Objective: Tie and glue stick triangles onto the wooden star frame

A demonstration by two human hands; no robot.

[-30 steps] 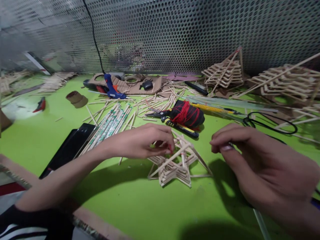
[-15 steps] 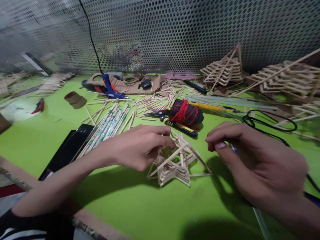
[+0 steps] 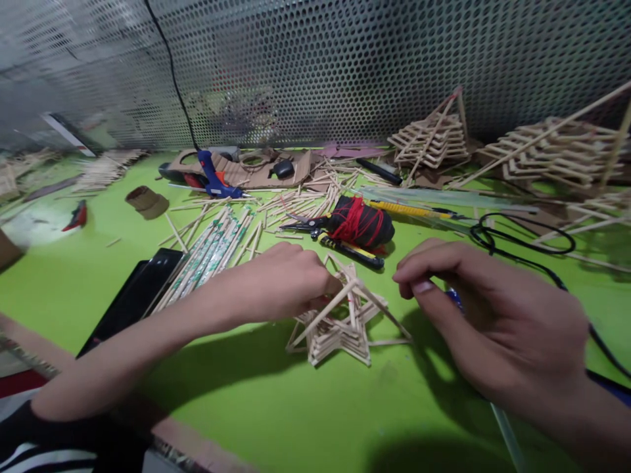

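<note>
head view: my left hand point(image 3: 283, 284) sits near the middle of the green desk point(image 3: 246, 401), fingers curled tight on the top sticks of the stick model point(image 3: 340, 328), which stands on the desk between my two hands. my right hand point(image 3: 493, 315) hovers just right of the model, thumb pressed narrow against the forefinger; a blue tip point(image 3: 454, 299) peeks out beneath, and i cannot tell if it is gripped. just beyond lie a red thread spool point(image 3: 362, 223) and pliers point(image 3: 305, 225); a stick bundle point(image 3: 211, 249) lies left.
</note>
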